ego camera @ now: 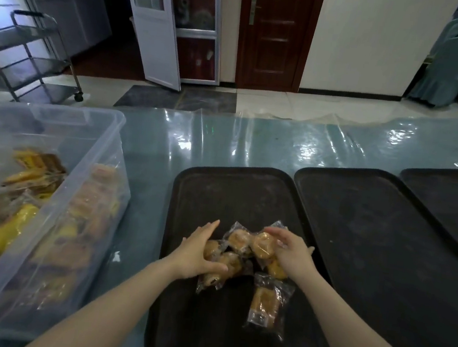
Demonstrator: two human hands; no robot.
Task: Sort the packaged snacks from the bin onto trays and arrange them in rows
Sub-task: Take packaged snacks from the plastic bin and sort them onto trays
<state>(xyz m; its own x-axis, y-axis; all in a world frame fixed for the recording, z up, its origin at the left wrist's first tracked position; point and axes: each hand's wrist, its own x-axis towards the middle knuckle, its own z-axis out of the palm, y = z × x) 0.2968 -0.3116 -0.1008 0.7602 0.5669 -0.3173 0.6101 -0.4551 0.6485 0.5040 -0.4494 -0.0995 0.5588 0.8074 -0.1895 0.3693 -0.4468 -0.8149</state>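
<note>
Table (pixel 254 139): teal top under glossy clear film

Bin (pixel 103 142): clear plastic, at far left of the table, holding many wrapped snacks in yellow, orange and brown

Trays: 3 dark ones side by side to the right of the bin; near tray (pixel 176 324) carries snacks, middle tray (pixel 372 232) and far tray (pixel 453 199) are bare

Snack pile (pixel 238 240): a loose cluster of clear-wrapped golden pastries at mid near tray, packets overlapping, not in rows

Single packet (pixel 267 303): long pastry in clear wrap, lying just below the pile toward the near edge, touching neither hand

Left hand (pixel 198 252): forearm reaches in from lower left; palm faces right, fingers straight and together, thumb spread over the pile's left side; pressed against packets, not closed around any

Right hand (pixel 292 254): forearm reaches in from lower right; fingers curved loosely over the pile's right side, resting on a round pastry packet (pixel 262 245); a firm hold on it cannot be told
</note>
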